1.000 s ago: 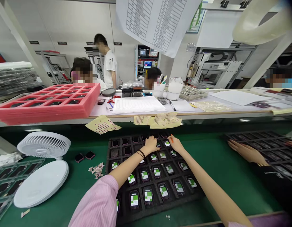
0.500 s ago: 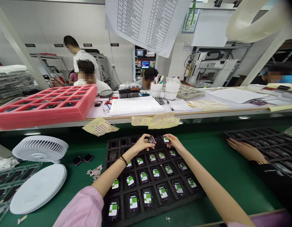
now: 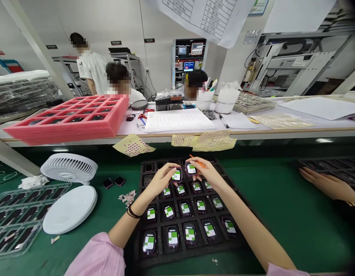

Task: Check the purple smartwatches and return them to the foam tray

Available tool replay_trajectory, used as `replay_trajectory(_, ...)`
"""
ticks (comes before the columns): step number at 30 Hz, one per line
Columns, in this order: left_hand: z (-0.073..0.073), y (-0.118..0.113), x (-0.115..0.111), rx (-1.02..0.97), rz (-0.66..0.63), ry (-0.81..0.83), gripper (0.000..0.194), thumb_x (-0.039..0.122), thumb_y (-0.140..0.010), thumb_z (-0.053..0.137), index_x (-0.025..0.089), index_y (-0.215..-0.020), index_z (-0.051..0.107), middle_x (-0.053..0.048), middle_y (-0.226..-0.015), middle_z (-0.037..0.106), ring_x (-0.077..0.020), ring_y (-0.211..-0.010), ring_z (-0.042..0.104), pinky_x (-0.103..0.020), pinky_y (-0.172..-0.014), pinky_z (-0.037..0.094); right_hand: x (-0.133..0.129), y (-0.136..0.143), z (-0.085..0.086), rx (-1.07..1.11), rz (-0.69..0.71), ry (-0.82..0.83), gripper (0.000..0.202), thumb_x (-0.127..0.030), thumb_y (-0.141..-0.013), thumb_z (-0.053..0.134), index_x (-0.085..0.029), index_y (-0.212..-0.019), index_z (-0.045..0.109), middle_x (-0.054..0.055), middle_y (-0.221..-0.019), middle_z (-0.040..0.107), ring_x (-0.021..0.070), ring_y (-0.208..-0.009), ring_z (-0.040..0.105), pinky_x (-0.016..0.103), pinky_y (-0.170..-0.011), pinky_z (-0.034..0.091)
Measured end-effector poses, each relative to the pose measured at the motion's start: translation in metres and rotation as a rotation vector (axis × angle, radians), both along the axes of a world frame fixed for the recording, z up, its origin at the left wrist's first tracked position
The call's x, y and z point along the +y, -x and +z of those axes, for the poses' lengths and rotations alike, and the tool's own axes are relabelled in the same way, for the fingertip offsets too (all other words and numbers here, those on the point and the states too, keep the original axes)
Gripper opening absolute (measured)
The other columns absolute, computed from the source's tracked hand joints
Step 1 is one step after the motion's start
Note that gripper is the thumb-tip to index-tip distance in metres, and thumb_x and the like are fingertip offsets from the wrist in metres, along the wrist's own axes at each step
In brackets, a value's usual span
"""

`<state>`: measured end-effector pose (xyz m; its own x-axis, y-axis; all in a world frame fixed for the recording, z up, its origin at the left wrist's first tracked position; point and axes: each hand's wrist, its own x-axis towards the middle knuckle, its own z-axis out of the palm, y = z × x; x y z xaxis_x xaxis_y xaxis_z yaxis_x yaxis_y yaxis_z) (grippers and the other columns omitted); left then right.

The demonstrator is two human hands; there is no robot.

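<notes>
My left hand [image 3: 163, 177] holds a watch body [image 3: 176, 174] with a lit green and white screen. Close beside it, my right hand [image 3: 204, 170] grips a second lit watch [image 3: 191, 168], along with a thin orange tool [image 3: 198, 161]. Both watches are raised over the upper part of a black foam tray [image 3: 162, 226]. In the tray's compartments lie several watches showing green and white screens, such as one at the front left [image 3: 149, 242]. Toward the back left of the tray, some watches have dark screens [image 3: 149, 167].
A white fan [image 3: 70, 209] stands left, near two dark watches [image 3: 114, 181] and paper scraps [image 3: 127, 197]. Clear trays [image 3: 22, 214] lie far left. Another person's hand [image 3: 328, 184] touches a black tray at right. A shelf carries a pink foam tray [image 3: 65, 132].
Both watches now face me, with their lit screens fully visible, and are closer together. The view has shifted, so the scene sits differently in the frame. The standing person in white has turned.
</notes>
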<state>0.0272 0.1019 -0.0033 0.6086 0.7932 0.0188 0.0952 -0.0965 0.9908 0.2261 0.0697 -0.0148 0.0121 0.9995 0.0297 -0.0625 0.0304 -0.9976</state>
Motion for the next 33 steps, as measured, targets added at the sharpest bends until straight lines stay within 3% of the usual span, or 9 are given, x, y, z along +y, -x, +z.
replay_trajectory(10, 0.001, 0.002, -0.003, -0.074, -0.024, 0.010, 0.037, 0.043, -0.082, 0.058, 0.019, -0.109, 0.052, -0.003, -0.090, 0.062, -0.0091, -0.061, 0.059, -0.016, -0.039, 0.032, -0.012, 0.002, 0.001, 0.040, 0.157, -0.057, 0.037, -0.038, -0.080, 0.064, -0.022, -0.113, 0.057, 0.003, -0.086, 0.061, 0.0112, -0.058, 0.060, 0.019, -0.037, 0.036)
replay_trajectory(15, 0.001, 0.001, -0.004, -0.108, -0.036, 0.017, 0.037, 0.043, -0.079, 0.063, 0.018, -0.105, 0.052, -0.004, -0.098, 0.062, -0.0113, -0.073, 0.059, -0.020, -0.056, 0.049, -0.013, 0.003, 0.003, 0.022, 0.163, -0.081, 0.037, -0.039, -0.081, 0.063, -0.022, -0.113, 0.056, 0.002, -0.084, 0.060, 0.0098, -0.055, 0.057, 0.020, -0.037, 0.035)
replay_trajectory(18, 0.001, 0.001, -0.004, -0.117, -0.024, 0.018, 0.038, 0.042, -0.078, 0.065, 0.018, -0.104, 0.053, -0.005, -0.098, 0.061, -0.0126, -0.077, 0.059, -0.024, -0.063, 0.052, -0.015, 0.004, 0.004, 0.008, 0.150, -0.073, 0.036, -0.040, -0.082, 0.061, -0.022, -0.113, 0.057, 0.001, -0.080, 0.059, 0.0096, -0.053, 0.057, 0.021, -0.038, 0.036)
replay_trajectory(21, 0.002, 0.001, -0.004, -0.100, -0.028, -0.005, 0.037, 0.044, -0.081, 0.061, 0.019, -0.106, 0.053, -0.003, -0.093, 0.061, -0.0110, -0.071, 0.058, -0.020, -0.055, 0.048, -0.016, 0.005, 0.002, 0.003, 0.127, -0.082, 0.036, -0.040, -0.081, 0.062, -0.022, -0.112, 0.058, 0.002, -0.082, 0.059, 0.0099, -0.053, 0.057, 0.021, -0.037, 0.035)
replay_trajectory(25, 0.001, 0.002, -0.004, -0.043, -0.035, -0.010, 0.040, 0.049, -0.085, 0.053, 0.020, -0.112, 0.052, -0.001, -0.084, 0.058, -0.0087, -0.059, 0.056, -0.016, -0.040, 0.033, -0.016, 0.005, 0.000, -0.003, 0.099, -0.082, 0.034, -0.037, -0.081, 0.064, -0.023, -0.111, 0.059, 0.001, -0.080, 0.060, 0.0096, -0.053, 0.058, 0.019, -0.037, 0.033)
replay_trajectory(33, -0.002, 0.004, -0.002, -0.053, -0.029, -0.024, 0.035, 0.044, -0.085, 0.055, 0.020, -0.111, 0.052, -0.002, -0.089, 0.059, -0.0091, -0.059, 0.058, -0.016, -0.039, 0.033, -0.014, 0.002, -0.002, 0.032, 0.113, -0.087, 0.033, -0.042, -0.084, 0.059, -0.022, -0.110, 0.060, 0.002, -0.083, 0.060, 0.0112, -0.056, 0.062, 0.019, -0.037, 0.034)
